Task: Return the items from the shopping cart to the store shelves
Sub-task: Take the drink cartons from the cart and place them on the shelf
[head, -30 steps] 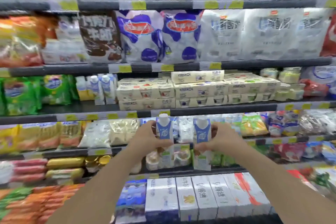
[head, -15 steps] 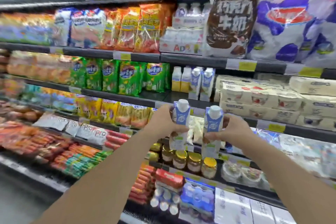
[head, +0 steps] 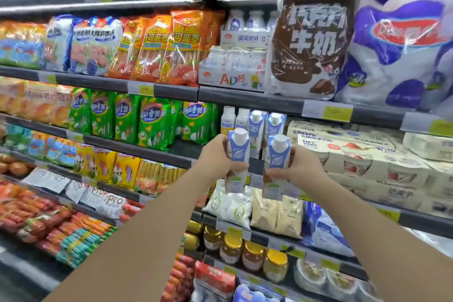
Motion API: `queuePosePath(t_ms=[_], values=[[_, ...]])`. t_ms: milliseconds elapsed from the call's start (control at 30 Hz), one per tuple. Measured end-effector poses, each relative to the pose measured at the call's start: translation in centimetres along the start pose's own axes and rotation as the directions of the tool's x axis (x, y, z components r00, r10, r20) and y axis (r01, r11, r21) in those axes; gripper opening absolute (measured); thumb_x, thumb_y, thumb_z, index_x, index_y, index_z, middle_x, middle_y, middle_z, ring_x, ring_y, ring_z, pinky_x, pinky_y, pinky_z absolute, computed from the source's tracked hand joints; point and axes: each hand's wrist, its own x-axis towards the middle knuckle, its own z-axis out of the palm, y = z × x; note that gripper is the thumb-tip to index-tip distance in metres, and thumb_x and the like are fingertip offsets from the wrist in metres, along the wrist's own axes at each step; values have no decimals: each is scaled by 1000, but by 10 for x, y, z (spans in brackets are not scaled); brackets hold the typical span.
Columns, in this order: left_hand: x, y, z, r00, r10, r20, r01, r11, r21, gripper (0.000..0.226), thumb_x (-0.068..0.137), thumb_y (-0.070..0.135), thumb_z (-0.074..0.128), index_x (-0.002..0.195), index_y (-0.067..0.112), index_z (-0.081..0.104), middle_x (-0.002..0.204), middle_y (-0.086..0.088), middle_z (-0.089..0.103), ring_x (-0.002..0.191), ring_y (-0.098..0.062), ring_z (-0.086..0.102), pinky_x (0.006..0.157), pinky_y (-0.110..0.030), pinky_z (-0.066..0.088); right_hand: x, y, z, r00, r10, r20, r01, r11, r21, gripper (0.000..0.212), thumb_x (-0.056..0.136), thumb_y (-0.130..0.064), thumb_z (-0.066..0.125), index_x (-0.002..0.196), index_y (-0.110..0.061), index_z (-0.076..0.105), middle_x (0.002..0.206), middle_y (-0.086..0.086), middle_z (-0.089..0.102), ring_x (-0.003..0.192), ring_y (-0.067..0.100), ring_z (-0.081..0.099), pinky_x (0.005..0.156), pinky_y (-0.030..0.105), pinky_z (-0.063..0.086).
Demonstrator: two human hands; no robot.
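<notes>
I hold two blue-and-white drink cartons with white caps upright in front of the shelves. My left hand grips the left carton and my right hand grips the right carton. Just behind them, on the middle shelf, stand two matching cartons beside two white bottles. The held cartons hang slightly below and in front of that row. No shopping cart is in view.
Green snack bags fill the shelf left of the cartons. Cream multipack boxes stack to the right. Glass jars and white pouches sit on lower shelves. Large milk bags hang above.
The view has swung left along the shelves and closer. Both hands have risen with their cartons toward the matching cartons on the middle shelf.
</notes>
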Motion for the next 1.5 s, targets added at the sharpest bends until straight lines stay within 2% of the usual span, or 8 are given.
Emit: queuePosePath(t_ms=[367,467,633,833,933,1133,1233,1500], values=[[81,0,17,998,56,-6,-55,998,36,59,63,24,91,110,18,57,102,2,70,92,-18,68,82,-40,58,63,-13,18,994,-13,-109,10,1000,-27,42,70,-28,89,97,-15,60,85,-6,67,77,13,61,54,22,41],[96,-5,22,997,73,37,-74,997,32,56,63,18,91,109,15,59,96,3,70,86,-15,67,70,-30,56,75,-13,28,983,22,-184,-28,999,-33,42,69,-27,89,99,-18,61,82,-7,67,74,11,63,62,29,49],[106,-10,27,987,144,68,-146,989,33,50,64,17,92,100,16,58,84,11,63,68,5,55,50,-12,37,83,-12,40,974,102,-205,-111,993,-36,42,74,-24,84,105,-16,57,94,-2,66,82,13,63,51,22,40],[112,-23,26,984,135,118,-147,985,92,49,64,24,91,100,15,58,85,8,64,70,-4,57,56,-18,42,84,-13,46,959,150,-242,-156,988,-8,32,77,-21,81,103,-16,63,100,2,71,92,21,67,79,39,57],[112,-35,26,973,122,198,-164,963,214,47,66,34,88,100,19,59,94,7,68,82,-12,62,66,-26,49,84,-8,59,960,158,-230,-147,987,62,45,68,-28,90,105,-16,68,98,-1,75,92,17,70,85,41,58],[116,-35,29,970,111,216,-161,959,231,41,70,32,87,99,21,59,95,6,68,87,-16,63,74,-31,52,83,-3,62,935,181,-306,-231,964,-135,34,76,-38,75,96,-12,68,87,10,72,77,24,68,70,41,57],[115,-35,32,971,117,210,-163,963,216,41,70,31,87,99,21,59,97,6,67,88,-16,63,72,-29,49,82,-2,59,920,184,-346,-264,943,-203,37,73,-43,75,96,-16,66,83,6,71,70,16,64,65,33,57],[116,-36,34,970,127,209,-167,968,186,40,72,28,86,102,21,60,99,6,68,91,-16,64,79,-34,54,84,-4,58,919,216,-329,-273,952,-137,33,78,-36,75,101,-17,61,85,-1,66,69,8,59,50,24,41]])
